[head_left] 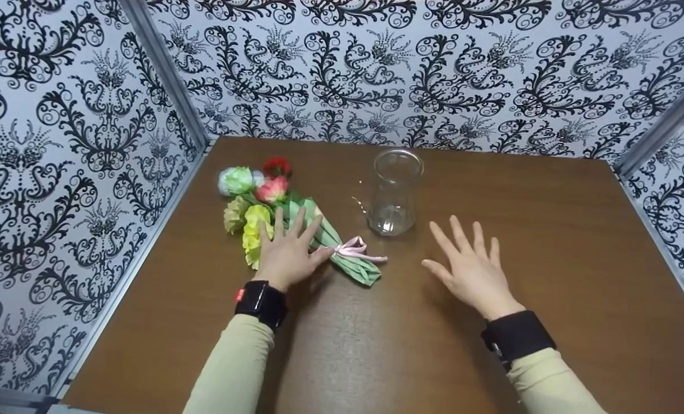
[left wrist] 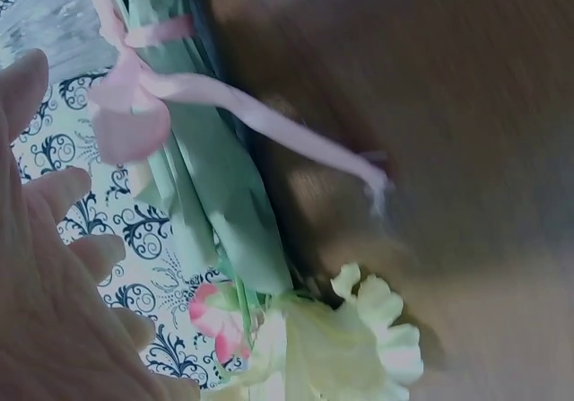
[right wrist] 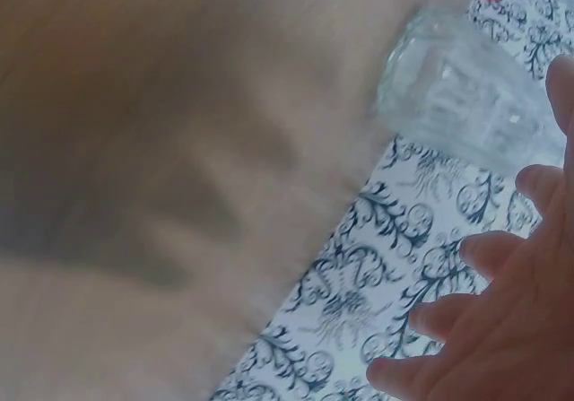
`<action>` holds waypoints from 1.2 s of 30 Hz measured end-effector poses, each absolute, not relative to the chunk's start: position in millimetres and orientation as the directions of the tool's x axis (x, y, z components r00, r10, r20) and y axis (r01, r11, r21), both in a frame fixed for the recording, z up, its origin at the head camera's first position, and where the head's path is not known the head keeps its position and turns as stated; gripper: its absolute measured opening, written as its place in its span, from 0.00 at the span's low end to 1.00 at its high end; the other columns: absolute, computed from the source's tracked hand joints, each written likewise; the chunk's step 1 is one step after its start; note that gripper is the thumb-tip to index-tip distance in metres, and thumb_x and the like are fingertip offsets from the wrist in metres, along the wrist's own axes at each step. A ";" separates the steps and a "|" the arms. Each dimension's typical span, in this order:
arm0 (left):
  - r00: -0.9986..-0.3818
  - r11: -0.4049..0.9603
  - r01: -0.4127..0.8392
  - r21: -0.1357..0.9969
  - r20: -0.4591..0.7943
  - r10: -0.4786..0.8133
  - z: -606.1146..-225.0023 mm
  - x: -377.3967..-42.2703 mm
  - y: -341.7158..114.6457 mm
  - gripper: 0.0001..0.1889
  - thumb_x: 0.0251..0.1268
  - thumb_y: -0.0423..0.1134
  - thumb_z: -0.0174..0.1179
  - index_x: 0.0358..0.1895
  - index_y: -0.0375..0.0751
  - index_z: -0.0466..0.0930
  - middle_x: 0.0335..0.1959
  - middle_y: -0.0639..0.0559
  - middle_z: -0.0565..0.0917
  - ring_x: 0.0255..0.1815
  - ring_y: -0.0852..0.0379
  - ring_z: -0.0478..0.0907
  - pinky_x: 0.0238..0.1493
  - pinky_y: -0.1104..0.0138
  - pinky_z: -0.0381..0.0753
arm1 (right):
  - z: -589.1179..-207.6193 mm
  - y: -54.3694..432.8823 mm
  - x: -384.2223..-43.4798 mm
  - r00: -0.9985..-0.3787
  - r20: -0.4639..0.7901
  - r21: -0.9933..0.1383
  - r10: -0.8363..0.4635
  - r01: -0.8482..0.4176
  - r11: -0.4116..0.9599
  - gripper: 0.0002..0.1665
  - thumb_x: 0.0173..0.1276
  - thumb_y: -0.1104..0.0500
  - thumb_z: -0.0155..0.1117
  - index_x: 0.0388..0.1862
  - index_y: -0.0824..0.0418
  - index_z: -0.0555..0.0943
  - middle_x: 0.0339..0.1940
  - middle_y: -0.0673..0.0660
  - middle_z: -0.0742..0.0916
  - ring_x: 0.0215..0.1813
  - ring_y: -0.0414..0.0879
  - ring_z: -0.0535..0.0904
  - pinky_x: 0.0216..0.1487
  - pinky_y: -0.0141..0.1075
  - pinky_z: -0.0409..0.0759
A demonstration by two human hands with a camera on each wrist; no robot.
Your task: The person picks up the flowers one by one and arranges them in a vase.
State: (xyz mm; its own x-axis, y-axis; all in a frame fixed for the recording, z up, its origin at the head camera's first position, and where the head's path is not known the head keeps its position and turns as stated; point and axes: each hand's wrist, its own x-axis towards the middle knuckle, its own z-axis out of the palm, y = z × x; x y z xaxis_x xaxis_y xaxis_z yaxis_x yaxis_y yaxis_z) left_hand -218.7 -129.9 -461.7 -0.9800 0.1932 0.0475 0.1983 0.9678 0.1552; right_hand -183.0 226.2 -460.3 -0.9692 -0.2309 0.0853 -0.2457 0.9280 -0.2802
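A bouquet of artificial flowers in green wrapping [head_left: 356, 269] lies on the table, its blooms toward the back left. A pink ribbon [head_left: 353, 247] is tied round the wrapped stems. My left hand [head_left: 289, 253], fingers spread, overlaps the bouquet in the head view; the left wrist view shows the wrapping [left wrist: 202, 168] beyond the fingertips, with nothing in the hand. To the right of the bouquet a clear glass vase [head_left: 394, 195] stands upright. My right hand [head_left: 474, 276] is spread over the table, right of and nearer than the vase. In the right wrist view the vase [right wrist: 457, 91] appears past the fingers.
The brown wooden table [head_left: 577, 259] meets patterned panels [head_left: 353, 69] at the back and sides. Grey metal posts [head_left: 169, 75] stand at the corners. Small shiny specks show just left of the vase. Both wrists wear black bands [head_left: 519, 334].
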 end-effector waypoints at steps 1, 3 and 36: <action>-0.980 0.968 0.201 0.151 0.041 0.196 -461.0 -219.7 -131.6 0.42 0.69 0.75 0.47 0.82 0.65 0.54 0.85 0.51 0.50 0.83 0.33 0.34 0.75 0.30 0.32 | -460.2 222.8 -184.1 -0.966 0.090 -0.275 -0.242 -0.257 0.926 0.45 0.76 0.30 0.51 0.85 0.40 0.52 0.86 0.62 0.52 0.82 0.74 0.38 0.74 0.75 0.35; -0.978 0.966 0.208 0.152 0.034 0.205 -460.0 -221.4 -135.1 0.42 0.68 0.75 0.47 0.82 0.64 0.54 0.85 0.50 0.49 0.84 0.34 0.33 0.75 0.30 0.31 | -460.1 216.3 -185.9 -0.961 0.094 -0.266 -0.261 -0.277 0.923 0.44 0.76 0.30 0.51 0.85 0.40 0.52 0.86 0.61 0.52 0.82 0.74 0.39 0.74 0.74 0.36; -0.933 0.928 0.336 0.158 -0.082 0.352 -480.2 -229.9 -166.1 0.40 0.70 0.64 0.58 0.82 0.60 0.56 0.84 0.48 0.54 0.82 0.31 0.45 0.77 0.33 0.44 | -470.9 136.5 -190.6 -0.782 0.176 -0.202 -0.598 -0.623 0.756 0.45 0.73 0.38 0.63 0.83 0.48 0.59 0.84 0.61 0.60 0.78 0.70 0.61 0.73 0.62 0.65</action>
